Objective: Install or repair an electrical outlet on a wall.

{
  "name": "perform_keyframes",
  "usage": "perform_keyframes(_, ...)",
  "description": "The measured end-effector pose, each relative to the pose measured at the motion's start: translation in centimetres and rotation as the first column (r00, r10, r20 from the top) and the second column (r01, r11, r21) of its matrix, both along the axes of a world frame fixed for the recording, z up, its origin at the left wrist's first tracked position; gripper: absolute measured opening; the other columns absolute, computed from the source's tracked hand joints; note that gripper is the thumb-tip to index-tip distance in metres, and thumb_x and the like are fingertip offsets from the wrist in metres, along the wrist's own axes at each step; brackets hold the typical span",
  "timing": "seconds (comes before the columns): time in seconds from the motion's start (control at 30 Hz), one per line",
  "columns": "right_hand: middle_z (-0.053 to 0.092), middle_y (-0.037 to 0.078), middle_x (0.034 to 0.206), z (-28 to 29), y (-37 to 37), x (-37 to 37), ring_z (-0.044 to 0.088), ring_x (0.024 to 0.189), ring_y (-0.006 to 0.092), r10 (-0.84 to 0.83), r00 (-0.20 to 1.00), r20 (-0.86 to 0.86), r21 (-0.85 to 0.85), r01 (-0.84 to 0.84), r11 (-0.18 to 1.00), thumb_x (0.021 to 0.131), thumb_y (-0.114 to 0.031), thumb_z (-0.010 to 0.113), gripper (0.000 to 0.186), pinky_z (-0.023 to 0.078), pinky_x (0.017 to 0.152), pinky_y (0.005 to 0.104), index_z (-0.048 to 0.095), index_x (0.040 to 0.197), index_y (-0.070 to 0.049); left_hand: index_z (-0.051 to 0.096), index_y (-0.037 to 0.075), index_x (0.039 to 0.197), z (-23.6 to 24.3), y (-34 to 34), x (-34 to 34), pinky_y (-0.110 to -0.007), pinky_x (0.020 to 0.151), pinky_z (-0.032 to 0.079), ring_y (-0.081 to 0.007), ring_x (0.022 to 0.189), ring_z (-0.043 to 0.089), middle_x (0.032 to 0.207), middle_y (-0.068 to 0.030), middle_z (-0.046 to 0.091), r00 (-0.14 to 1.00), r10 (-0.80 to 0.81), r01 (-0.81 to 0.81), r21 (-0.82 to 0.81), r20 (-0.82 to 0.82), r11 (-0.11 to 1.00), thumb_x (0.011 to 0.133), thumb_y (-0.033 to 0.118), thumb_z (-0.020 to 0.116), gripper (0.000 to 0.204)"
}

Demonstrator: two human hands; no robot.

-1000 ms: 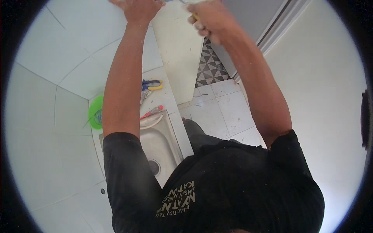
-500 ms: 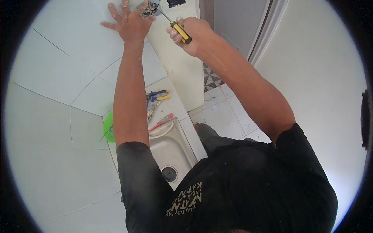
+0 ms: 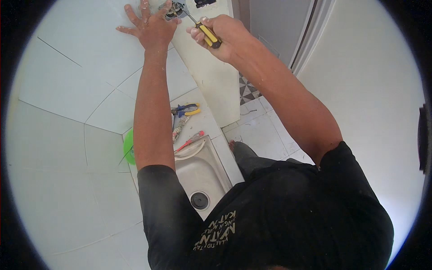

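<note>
My left hand [image 3: 156, 31] is pressed against the white tiled wall with its fingers spread. Its index finger and thumb border a round metal electrical fitting [image 3: 174, 11] set in the wall, seen only partly near the upper edge. In my right hand [image 3: 228, 35] is a yellow-and-black screwdriver [image 3: 209, 36], its handle between thumb and fingers. The shaft slants up to the left and its tip meets the right side of the fitting. Whether the tip sits in a screw is too small to tell. White dust or paste marks the fingertips of both hands.
Below my left forearm are a steel sink [image 3: 200, 173], blue-and-yellow pliers [image 3: 188, 109] and a red screwdriver [image 3: 190, 141] on the tiled counter. A green round object [image 3: 129, 147] is partly hidden by that arm. A dark opening [image 3: 204, 3] lies right of the fitting. A door [image 3: 279, 22] stands beyond.
My right hand's fingers have loosened and shifted around the screwdriver handle, which has moved slightly. The tip remains at the fitting. My left hand stays in place; the whole view has shifted a little.
</note>
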State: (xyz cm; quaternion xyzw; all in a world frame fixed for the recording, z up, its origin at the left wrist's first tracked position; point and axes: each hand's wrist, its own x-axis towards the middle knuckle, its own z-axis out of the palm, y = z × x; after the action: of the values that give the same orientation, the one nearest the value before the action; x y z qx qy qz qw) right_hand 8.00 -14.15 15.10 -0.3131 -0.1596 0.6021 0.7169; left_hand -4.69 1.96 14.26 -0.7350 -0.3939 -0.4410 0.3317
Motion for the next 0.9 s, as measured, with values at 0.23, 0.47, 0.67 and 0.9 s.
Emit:
perform_keyframes(0.23, 0.059, 0.018, 0.096, 0.1, -0.1, -0.8, 0.065, 0.073, 0.0228, -0.090, 0.949, 0.303, 0.070, 0.072, 0.995, 0.096, -0.006, 0.059, 0.019, 0.063, 0.063, 0.0273, 0.054, 0.103, 0.011, 0.069, 0.051, 0.114, -0.4, -0.1, -0.3, -0.086, 0.100, 0.003, -0.0443, 0.148, 0.008, 0.159, 0.0080, 0.028, 1.000, -0.030, 0.030, -0.007, 0.002, 1.000, 0.066, 0.053, 0.085, 0.051)
perform_keyframes(0.47, 0.059, 0.017, 0.096, -2.1, 1.1, -0.3, 0.064, 0.079, 0.0231, 0.055, 0.954, -0.295, 0.174, -0.003, 0.985, 0.095, -0.005, 0.059, 0.016, 0.061, 0.070, 0.0324, 0.056, 0.101, 0.010, 0.068, 0.052, 0.116, 0.1, 0.3, -0.8, -0.087, 0.100, 0.003, -0.0462, 0.147, 0.008, 0.159, 0.0075, 0.028, 1.000, 0.016, -0.016, 0.006, -0.020, 1.000, 0.062, 0.056, 0.085, 0.056)
perform_keyframes(0.67, 0.054, 0.019, 0.103, 0.1, -1.2, -1.1, 0.060, 0.086, 0.0228, 0.143, 0.986, -0.088, 0.360, -0.102, 0.927, 0.099, -0.005, 0.053, 0.019, 0.059, 0.074, 0.0278, 0.048, 0.114, 0.006, 0.073, 0.042, 0.108, -0.1, 0.0, -0.4, -0.081, 0.106, 0.001, -0.0412, 0.150, 0.007, 0.161, 0.0046, 0.028, 0.996, 0.012, -0.006, -0.077, 0.083, 0.997, 0.057, 0.045, 0.089, 0.053)
perform_keyframes(0.9, 0.051, 0.017, 0.104, -1.1, -0.6, 0.2, 0.059, 0.087, 0.0230, 0.257, 0.966, 0.010, 0.187, -0.255, 0.949, 0.095, 0.000, 0.055, 0.022, 0.058, 0.072, 0.0272, 0.048, 0.115, 0.004, 0.070, 0.051, 0.112, -0.5, 0.7, 0.2, -0.087, 0.099, 0.003, -0.0462, 0.147, 0.005, 0.159, 0.0043, 0.030, 1.000, -0.014, 0.015, 0.033, -0.026, 0.999, 0.062, 0.058, 0.086, 0.053)
